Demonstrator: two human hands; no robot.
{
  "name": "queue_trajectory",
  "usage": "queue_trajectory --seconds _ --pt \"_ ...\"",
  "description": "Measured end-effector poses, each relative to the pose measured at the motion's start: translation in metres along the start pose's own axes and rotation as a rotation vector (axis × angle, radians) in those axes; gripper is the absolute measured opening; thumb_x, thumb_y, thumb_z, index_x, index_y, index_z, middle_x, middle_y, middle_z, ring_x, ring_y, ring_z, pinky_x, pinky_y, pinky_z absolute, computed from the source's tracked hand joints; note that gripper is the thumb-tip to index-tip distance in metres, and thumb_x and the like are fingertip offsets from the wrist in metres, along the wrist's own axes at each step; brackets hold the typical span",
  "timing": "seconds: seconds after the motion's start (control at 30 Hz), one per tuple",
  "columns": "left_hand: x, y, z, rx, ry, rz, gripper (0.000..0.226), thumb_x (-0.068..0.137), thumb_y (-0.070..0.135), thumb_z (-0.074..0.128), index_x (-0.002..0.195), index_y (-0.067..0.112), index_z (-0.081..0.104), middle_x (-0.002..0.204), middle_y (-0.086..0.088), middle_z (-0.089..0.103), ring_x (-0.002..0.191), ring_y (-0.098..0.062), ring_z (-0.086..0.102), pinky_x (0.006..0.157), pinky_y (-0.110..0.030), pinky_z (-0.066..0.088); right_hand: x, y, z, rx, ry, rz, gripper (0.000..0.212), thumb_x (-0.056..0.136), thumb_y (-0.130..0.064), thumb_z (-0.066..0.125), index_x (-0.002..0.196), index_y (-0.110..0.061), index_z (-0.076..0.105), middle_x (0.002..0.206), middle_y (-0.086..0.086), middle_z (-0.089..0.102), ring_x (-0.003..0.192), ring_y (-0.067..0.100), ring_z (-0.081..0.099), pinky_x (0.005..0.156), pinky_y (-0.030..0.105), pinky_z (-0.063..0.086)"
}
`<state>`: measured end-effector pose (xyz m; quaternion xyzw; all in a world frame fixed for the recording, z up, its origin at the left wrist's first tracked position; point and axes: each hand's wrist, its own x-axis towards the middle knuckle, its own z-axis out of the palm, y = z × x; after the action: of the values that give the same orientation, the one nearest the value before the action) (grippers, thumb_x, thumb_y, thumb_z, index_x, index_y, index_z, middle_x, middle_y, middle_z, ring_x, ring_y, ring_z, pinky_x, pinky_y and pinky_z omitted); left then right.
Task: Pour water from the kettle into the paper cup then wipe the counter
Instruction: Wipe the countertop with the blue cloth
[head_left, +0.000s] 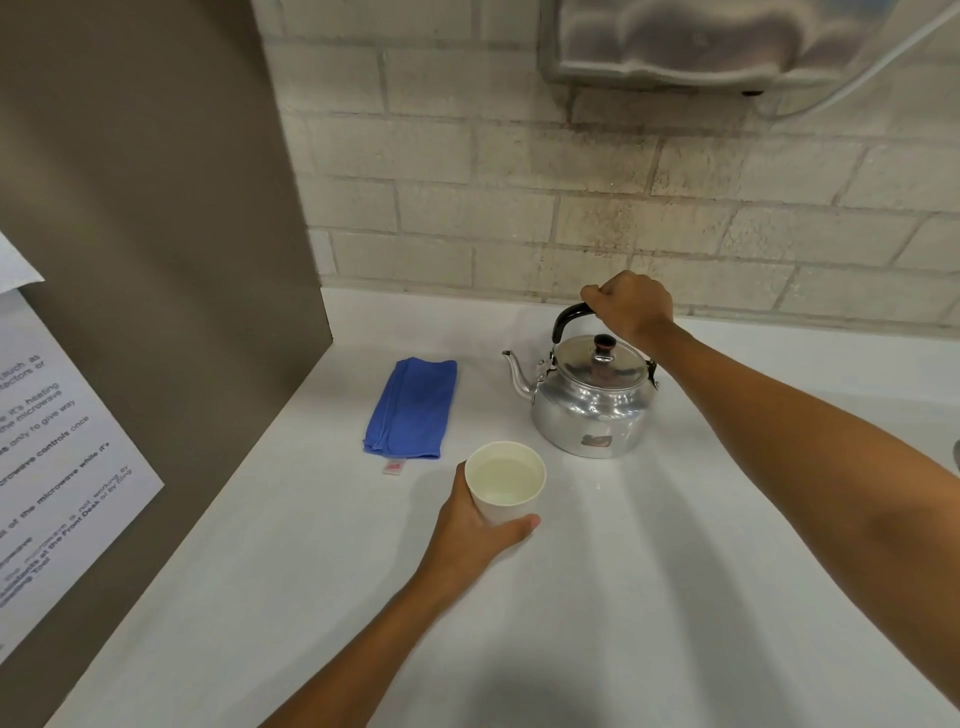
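left hand (470, 525) fingers wrapped on paper cup (505, 480) | right hand (631, 306) fist clamped on kettle (592, 400) handle | blue cloth (410, 408) at cup's 11 o'clock, untouched on counter (597, 597)

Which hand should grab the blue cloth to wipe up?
Probably the left hand. It holds the paper cup, which already has water in it, right beside the blue cloth. The right hand grips the kettle handle, farther from the cloth.
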<state>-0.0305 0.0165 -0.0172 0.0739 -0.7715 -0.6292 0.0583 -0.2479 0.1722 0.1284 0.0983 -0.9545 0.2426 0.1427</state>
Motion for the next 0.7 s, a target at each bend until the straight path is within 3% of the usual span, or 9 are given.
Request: queue_trajectory --seconds 0.13,0.2,0.27,0.3,0.4,0.47,0.57,0.63,0.7 --pt "0.0 -0.001 0.0 -0.01 -0.004 -0.001 0.076 0.059 0.029 0.084 0.115 0.037 0.033 0.104 0.026 0.046 0.099 -0.003 0.049 0.077 -0.011 0.038 -0.007 -0.002 -0.002 -0.002 -0.002 0.006 0.046 0.087 -0.028 0.044 0.046 -0.006 0.046 0.048 0.008 0.048 0.046 0.024 0.042 0.051 0.027 0.033" --pt "0.0 0.001 -0.001 -0.021 -0.025 -0.012 0.076 0.058 0.028 0.084 0.114 0.039 0.033 0.106 0.024 0.047 0.103 -0.006 0.049 0.079 -0.015 0.039 -0.016 -0.006 -0.002 -0.015 0.065 -0.027 0.038 0.091 -0.032 0.044 0.072 -0.003 0.061 0.075 0.015 0.063 0.075 0.032 0.058 0.067 0.034 0.042" --pt "-0.004 0.003 -0.006 -0.028 -0.089 -0.013 0.083 0.055 0.032 0.085 0.119 0.039 0.033 0.113 0.024 0.048 0.11 -0.006 0.048 0.084 -0.017 0.04 -0.037 -0.009 -0.001 0.053 0.217 -0.06 0.034 0.092 -0.036 0.048 0.106 -0.007 0.059 0.112 0.016 0.059 0.111 0.033 0.05 0.094 0.042 0.038" --pt "-0.007 0.004 -0.013 -0.024 -0.137 -0.007 0.091 0.053 0.036 0.085 0.127 0.037 0.03 0.12 0.025 0.045 0.115 -0.004 0.045 0.087 -0.016 0.04 -0.053 -0.011 -0.001 0.125 0.306 -0.062 0.038 0.091 -0.036 0.05 0.117 -0.008 0.053 0.123 0.016 0.053 0.12 0.032 0.044 0.103 0.042 0.033" --pt "-0.013 0.004 -0.052 0.024 -0.226 0.026 0.103 0.054 0.042 0.081 0.137 0.039 0.02 0.135 0.031 0.031 0.122 0.014 0.032 0.093 -0.004 0.031 -0.119 -0.007 0.008 0.256 0.465 -0.05 0.047 0.085 -0.03 0.053 0.123 -0.004 0.046 0.125 0.019 0.051 0.119 0.033 0.043 0.102 0.041 0.032" --pt "-0.008 0.006 -0.087 0.072 -0.135 0.042 0.089 0.065 0.033 0.078 0.137 0.038 0.027 0.138 0.027 0.033 0.124 0.01 0.035 0.097 -0.009 0.03 -0.166 0.005 0.024 0.212 0.352 -0.014 0.051 0.08 -0.026 0.053 0.123 0.0 0.045 0.123 0.022 0.052 0.115 0.037 0.045 0.099 0.042 0.033" --pt "0.025 0.012 -0.116 0.147 0.126 0.12 0.062 0.081 0.018 0.066 0.135 0.026 0.037 0.139 0.012 0.041 0.126 -0.006 0.038 0.099 -0.022 0.031 -0.22 0.023 0.052 0.036 -0.032 0.09 0.059 0.09 -0.031 0.05 0.136 0.001 0.033 0.143 0.023 0.037 0.134 0.038 0.029 0.111 0.045 0.024" --pt "0.059 0.015 -0.116 0.266 0.207 0.152 0.053 0.086 0.017 0.059 0.135 0.018 0.037 0.141 0.001 0.043 0.128 -0.014 0.039 0.098 -0.023 0.031 -0.241 0.03 0.071 -0.083 -0.213 0.124 0.065 0.095 -0.041 0.037 0.145 -0.005 0.014 0.156 0.014 0.015 0.144 0.031 0.008 0.118 0.042 0.01" --pt "0.096 0.014 -0.108 0.42 0.183 0.149 0.051 0.089 0.018 0.054 0.136 0.011 0.035 0.143 -0.008 0.041 0.131 -0.023 0.038 0.102 -0.026 0.031 -0.249 0.033 0.083 -0.207 -0.279 0.124 0.067 0.095 -0.05 0.016 0.147 -0.01 0.001 0.159 0.009 0.002 0.146 0.026 -0.002 0.12 0.04 0.003"
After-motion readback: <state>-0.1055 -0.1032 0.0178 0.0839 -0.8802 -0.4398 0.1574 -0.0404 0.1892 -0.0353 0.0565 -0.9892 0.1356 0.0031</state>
